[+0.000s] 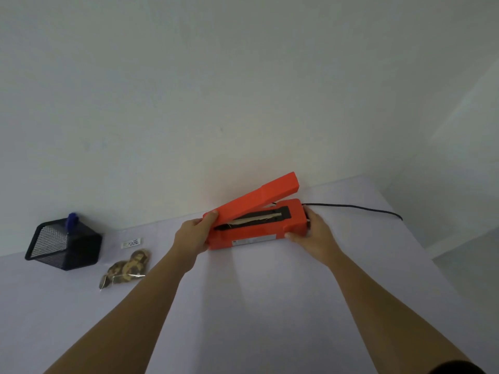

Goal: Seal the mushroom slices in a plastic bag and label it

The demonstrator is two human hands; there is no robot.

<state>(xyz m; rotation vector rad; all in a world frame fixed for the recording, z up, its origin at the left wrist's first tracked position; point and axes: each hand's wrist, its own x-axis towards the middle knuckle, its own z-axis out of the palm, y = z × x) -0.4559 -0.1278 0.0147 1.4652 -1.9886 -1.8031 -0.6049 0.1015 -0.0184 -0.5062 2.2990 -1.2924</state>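
An orange heat sealer (pixel 251 233) lies on the white table (pixel 256 292) against the wall, its lid arm raised and the sealing strip showing. My left hand (pixel 193 234) grips the sealer's left end. My right hand (pixel 313 233) holds its right end, by the cord. A clear plastic bag of brown mushroom slices (pixel 125 268) lies flat on the table to the left, apart from both hands. A small white label (pixel 131 242) lies just behind the bag.
A black mesh pen holder (pixel 64 244) with a blue pen cap sticking out stands at the far left. The sealer's black cord (pixel 356 207) runs right along the wall. The table's right edge drops away beyond the cord.
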